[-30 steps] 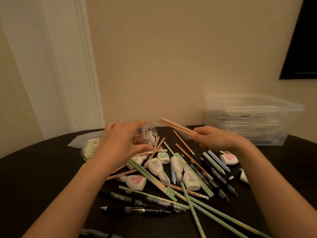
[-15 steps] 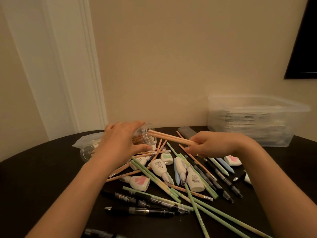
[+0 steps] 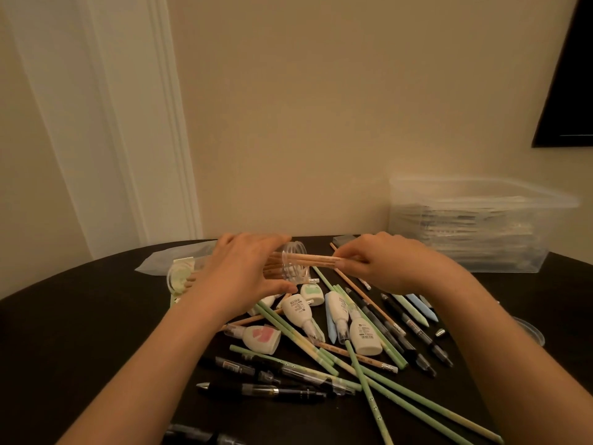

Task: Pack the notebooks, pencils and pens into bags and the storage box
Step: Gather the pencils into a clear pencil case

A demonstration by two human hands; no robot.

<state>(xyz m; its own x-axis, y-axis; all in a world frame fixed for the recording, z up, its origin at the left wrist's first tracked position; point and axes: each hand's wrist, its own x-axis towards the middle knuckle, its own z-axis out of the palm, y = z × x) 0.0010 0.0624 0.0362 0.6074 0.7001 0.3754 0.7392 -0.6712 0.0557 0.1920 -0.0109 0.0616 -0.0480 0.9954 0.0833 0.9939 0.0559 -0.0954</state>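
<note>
near: black pens (image 3: pixel 266 391) and green pencils (image 3: pixel 414 396), loose on table (image 3: pixel 80 316)
left hand (image 3: pixel 244 277): fingers curled round clear tube (image 3: pixel 293 261), which lies sideways
right hand (image 3: pixel 394 264): fingertips pinching wooden pencils (image 3: pixel 314 260), ends in tube mouth
far right: storage box (image 3: pixel 475 226), by wall

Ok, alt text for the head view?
The right hand pinches a bundle of wooden pencils, their ends inside a clear tube held sideways by the left hand, above a dark table strewn with pens, green pencils and correction tapes. A clear storage box stands behind.
</note>
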